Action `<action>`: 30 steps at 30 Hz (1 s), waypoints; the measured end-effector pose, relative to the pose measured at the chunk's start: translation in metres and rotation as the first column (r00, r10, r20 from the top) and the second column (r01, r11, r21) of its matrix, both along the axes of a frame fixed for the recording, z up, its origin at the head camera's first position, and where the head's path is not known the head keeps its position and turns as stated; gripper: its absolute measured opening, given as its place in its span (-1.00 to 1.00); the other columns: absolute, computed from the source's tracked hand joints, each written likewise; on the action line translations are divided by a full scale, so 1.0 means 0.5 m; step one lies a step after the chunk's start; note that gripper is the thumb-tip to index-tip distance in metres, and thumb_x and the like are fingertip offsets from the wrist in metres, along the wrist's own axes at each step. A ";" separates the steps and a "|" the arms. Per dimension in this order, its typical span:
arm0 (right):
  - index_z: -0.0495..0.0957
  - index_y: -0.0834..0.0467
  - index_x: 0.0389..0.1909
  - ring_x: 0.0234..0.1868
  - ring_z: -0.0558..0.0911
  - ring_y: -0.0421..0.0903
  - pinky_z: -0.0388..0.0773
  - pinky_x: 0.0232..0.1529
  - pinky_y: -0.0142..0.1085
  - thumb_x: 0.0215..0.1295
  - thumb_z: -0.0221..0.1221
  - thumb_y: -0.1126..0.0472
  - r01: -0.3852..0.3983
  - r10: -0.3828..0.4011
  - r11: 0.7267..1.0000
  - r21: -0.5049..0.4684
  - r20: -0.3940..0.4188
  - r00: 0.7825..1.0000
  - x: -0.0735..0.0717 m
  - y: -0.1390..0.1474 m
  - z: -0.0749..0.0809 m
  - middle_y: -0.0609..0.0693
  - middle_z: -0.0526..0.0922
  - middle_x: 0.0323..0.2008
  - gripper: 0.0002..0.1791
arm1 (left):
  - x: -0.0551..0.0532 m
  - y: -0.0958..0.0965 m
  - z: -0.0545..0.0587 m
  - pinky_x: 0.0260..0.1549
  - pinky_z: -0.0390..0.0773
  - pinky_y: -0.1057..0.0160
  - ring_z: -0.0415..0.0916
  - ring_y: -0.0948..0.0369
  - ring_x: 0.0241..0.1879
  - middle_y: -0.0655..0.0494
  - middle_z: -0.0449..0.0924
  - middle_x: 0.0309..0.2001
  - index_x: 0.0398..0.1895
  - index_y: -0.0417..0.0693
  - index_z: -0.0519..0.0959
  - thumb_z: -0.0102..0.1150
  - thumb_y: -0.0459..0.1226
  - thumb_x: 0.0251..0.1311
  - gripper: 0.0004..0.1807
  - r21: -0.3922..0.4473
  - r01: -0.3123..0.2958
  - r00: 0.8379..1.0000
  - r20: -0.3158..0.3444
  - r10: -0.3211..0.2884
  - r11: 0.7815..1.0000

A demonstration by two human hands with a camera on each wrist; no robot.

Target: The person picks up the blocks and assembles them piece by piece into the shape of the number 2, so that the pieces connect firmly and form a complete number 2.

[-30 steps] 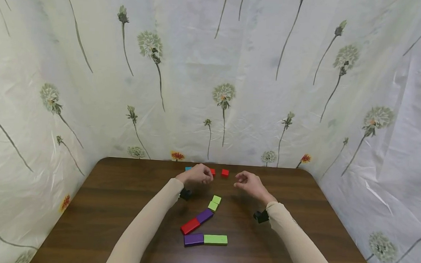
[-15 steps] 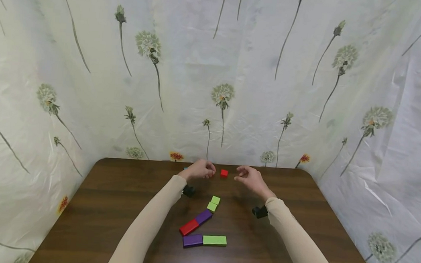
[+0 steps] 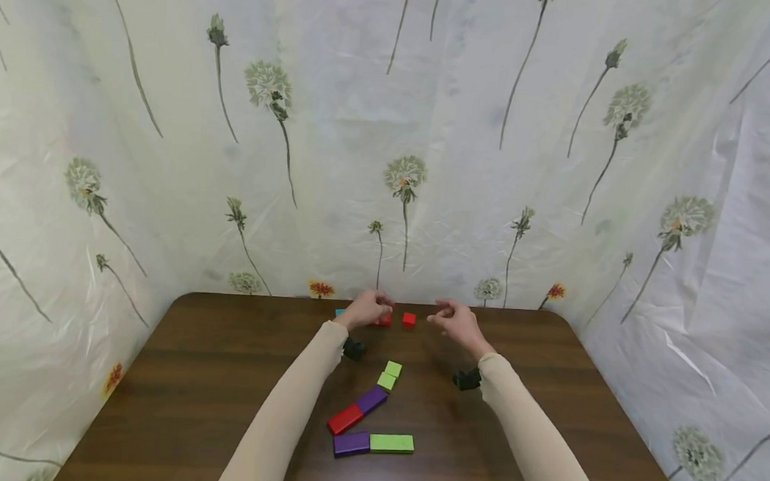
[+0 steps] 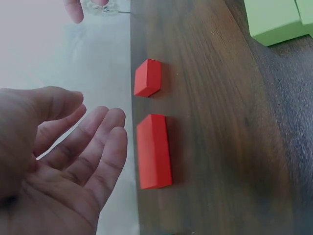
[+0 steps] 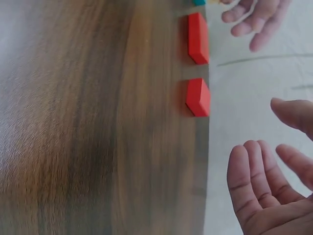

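My left hand (image 3: 369,309) hovers at the table's far edge, fingers loosely bent and holding nothing. Below it lies a longer red block (image 4: 154,152), partly covered by the hand in the head view. A small red block (image 3: 409,319) lies between the two hands, a short gap away from the longer one. To its right is my right hand (image 3: 459,326), its fingers relaxed and apart from the thumb; nothing is in it. In the right wrist view both red blocks show, the small one (image 5: 198,98) nearer to the right hand.
A blue block (image 3: 339,313) peeks out left of the left hand. Nearer stand two small green blocks (image 3: 390,375), then a purple block (image 3: 371,399) and a red block (image 3: 345,419) end to end. Closest are another purple block (image 3: 351,444) and a long green block (image 3: 392,444). A flowered curtain (image 3: 335,193) hangs behind.
My left hand has shifted slightly right and up, so the longer red block shows below it. My right hand has barely moved. The blocks appear to lie as before.
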State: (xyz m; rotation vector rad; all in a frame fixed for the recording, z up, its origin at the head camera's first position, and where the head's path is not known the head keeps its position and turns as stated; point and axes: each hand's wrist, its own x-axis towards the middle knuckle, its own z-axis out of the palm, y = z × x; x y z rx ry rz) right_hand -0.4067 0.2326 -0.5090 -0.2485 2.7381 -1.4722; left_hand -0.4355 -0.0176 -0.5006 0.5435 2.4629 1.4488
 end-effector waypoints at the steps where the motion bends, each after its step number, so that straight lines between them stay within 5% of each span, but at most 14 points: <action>1: 0.35 0.23 0.30 -0.02 0.59 0.28 0.58 -0.07 0.07 0.32 0.21 0.13 0.002 -0.002 1.000 -0.008 0.005 1.000 -0.003 0.001 -0.001 0.25 0.63 -0.11 -0.42 | -0.003 0.001 -0.003 -0.07 0.54 -0.12 0.52 -0.27 -0.06 -0.33 0.57 0.00 0.09 -0.32 0.52 -0.03 -0.36 0.39 -0.70 0.005 -0.011 1.000 0.002 0.011 1.000; 10: 0.30 0.25 0.34 -0.06 0.62 0.29 0.57 -0.05 0.07 0.31 0.22 0.18 0.069 -0.065 0.995 -0.068 0.058 0.996 -0.018 0.002 -0.016 0.31 0.61 -0.07 -0.38 | -0.014 0.010 -0.028 -0.35 0.59 0.24 0.56 -0.21 -0.11 -0.31 0.60 -0.02 0.08 -0.30 0.55 0.01 -0.35 0.38 -0.71 0.030 -0.114 0.993 0.030 0.113 0.993; 16: 0.31 0.29 0.33 -0.14 0.66 0.25 0.62 -0.13 0.00 0.31 0.21 0.22 0.076 -0.072 0.995 -0.065 0.069 0.995 -0.032 -0.001 -0.034 0.33 0.62 -0.09 -0.40 | -0.021 0.025 -0.042 -0.21 0.62 0.05 0.59 -0.20 -0.15 -0.37 0.59 -0.06 0.09 -0.33 0.53 -0.01 -0.38 0.39 -0.71 0.076 -0.148 0.988 0.063 0.144 0.986; 20: 0.30 0.32 0.33 -0.18 0.67 0.26 0.64 -0.20 -0.06 0.31 0.20 0.24 0.081 -0.078 0.995 -0.059 0.059 0.995 -0.038 -0.009 -0.044 0.35 0.63 -0.08 -0.40 | -0.025 0.036 -0.052 -0.27 0.64 0.10 0.62 -0.15 -0.21 -0.34 0.61 -0.12 0.13 -0.39 0.48 -0.01 -0.40 0.38 -0.67 0.078 -0.155 0.987 0.063 0.151 0.985; 30: 0.22 0.37 0.36 0.00 0.61 0.27 0.61 -0.08 -0.02 0.42 0.03 0.34 0.040 -0.023 0.988 -0.148 0.115 0.993 -0.051 -0.034 -0.074 0.41 0.59 -0.01 -0.47 | -0.026 0.060 -0.061 -0.24 0.65 0.04 0.61 -0.20 -0.16 -0.36 0.60 -0.10 0.22 -0.40 0.41 -0.04 -0.43 0.38 -0.62 0.067 -0.141 0.987 0.087 0.135 0.988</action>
